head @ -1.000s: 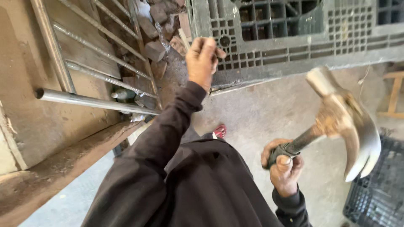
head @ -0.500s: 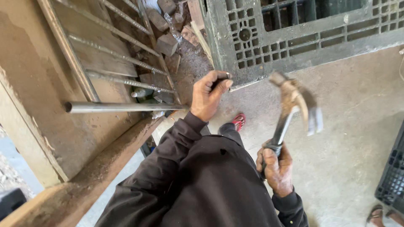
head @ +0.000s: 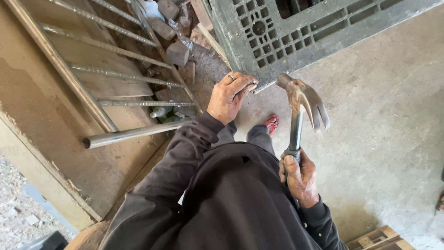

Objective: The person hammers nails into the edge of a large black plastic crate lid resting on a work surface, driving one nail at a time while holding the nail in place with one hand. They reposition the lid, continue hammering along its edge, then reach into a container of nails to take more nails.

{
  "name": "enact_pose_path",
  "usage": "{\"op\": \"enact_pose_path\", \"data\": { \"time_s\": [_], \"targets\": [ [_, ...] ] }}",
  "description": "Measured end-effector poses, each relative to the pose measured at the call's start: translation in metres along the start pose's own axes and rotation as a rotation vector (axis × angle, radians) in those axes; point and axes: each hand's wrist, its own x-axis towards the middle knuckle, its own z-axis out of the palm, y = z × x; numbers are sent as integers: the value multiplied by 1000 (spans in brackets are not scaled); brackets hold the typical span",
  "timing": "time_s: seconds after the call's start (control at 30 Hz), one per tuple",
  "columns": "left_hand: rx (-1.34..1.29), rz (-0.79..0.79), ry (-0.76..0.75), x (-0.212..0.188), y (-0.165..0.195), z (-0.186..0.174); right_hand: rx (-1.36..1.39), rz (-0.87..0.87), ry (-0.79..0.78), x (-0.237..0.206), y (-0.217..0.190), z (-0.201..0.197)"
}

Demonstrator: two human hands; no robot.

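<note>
**Hammer raised beside a hand pressed to a crate's edge**

The right hand is wrapped tight around the lower handle of a claw hammer, whose head stands upright above that fist, claw pointing right. The left hand lies just left of the hammer head, fingers curled and pressed against the lower edge of a grey-green plastic crate. Whether those fingers pinch anything small cannot be made out; the fingertips hide that spot. The crate's upper part is cut off by the frame. Left of the left hand, a frame of metal bars leans over rubble and wood scraps. Below both hands a red sandal peeks out, mostly hidden by dark clothing.
</note>
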Motion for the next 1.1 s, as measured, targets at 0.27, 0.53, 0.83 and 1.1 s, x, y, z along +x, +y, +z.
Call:
{"op": "enact_pose_path", "data": {
  "time_s": [0.27, 0.53, 0.83, 1.1],
  "targets": [
    [75, 83, -96, 5, -1, -10, -240, 192, 25, 13, -6, 6],
    [62, 144, -189, 10, -5, -18, -216, -76, -4, -21, -29, 5],
    [-5, 53, -226, 14, -12, -20, -252, -16, -18, -19, -34, 6],
    [48, 149, -244, 12, -15, -24, -251, -48, -36, -29, -33, -2]
  ]
}}
